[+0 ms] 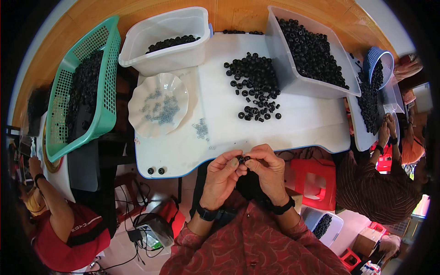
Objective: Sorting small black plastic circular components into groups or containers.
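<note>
Over the front edge of the white table, my left hand (219,179) and my right hand (270,175) meet, fingertips pinched together. Between them are small black round parts (243,159), partly covered by the fingers. Farther back on the table lies a loose heap of similar black ring-shaped parts (260,75). To the left, a scalloped white plate (135,120) holds many tiny pale, shiny pieces (166,112); a small pile of the same pieces (200,129) rests beside it. Two black parts (156,171) sit at the table's left front corner.
At the back stand a white tub (137,60) and a grey bin (302,87), both with black parts. A green basket (107,103) is on the left, a blue basket (387,68) on the right. Co-workers sit on both sides. A red stool (316,172) and cables (137,220) are below.
</note>
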A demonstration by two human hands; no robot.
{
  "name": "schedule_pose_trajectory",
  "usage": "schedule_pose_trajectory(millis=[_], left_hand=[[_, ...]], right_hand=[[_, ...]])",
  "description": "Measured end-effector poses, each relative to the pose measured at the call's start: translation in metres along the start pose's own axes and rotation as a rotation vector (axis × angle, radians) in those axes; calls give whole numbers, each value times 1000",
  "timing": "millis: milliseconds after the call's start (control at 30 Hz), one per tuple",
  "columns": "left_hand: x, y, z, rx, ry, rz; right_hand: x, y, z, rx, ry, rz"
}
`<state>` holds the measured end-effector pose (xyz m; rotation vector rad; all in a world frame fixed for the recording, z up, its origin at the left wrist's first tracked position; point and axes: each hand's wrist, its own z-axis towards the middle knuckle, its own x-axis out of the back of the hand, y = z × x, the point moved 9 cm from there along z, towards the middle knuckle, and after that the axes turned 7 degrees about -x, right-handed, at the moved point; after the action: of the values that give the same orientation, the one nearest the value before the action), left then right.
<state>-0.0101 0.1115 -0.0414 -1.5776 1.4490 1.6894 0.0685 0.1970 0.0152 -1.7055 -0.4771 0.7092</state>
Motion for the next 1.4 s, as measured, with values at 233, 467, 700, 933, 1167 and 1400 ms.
schedule_pose_trajectory(millis=[233, 467, 700, 933, 1167, 1400], left_hand=[[-3, 3, 1, -36, -24, 29], [-4, 7, 1, -70, -27, 80], [-4, 8, 1, -65, -9, 102], [-3, 7, 2, -69, -11, 99], [-2, 10, 0, -91, -11, 134], [-2, 12, 0, -111, 6, 138]], right_hand=[[-3, 1, 1, 5, -9, 24], [-3, 2, 2, -2, -10, 1], [-3, 5, 2, -8, -8, 13], [-4, 7, 3, -18, -22, 64], [-5, 5, 3, -19, -23, 26], [-8, -5, 3, 18, -18, -68]])
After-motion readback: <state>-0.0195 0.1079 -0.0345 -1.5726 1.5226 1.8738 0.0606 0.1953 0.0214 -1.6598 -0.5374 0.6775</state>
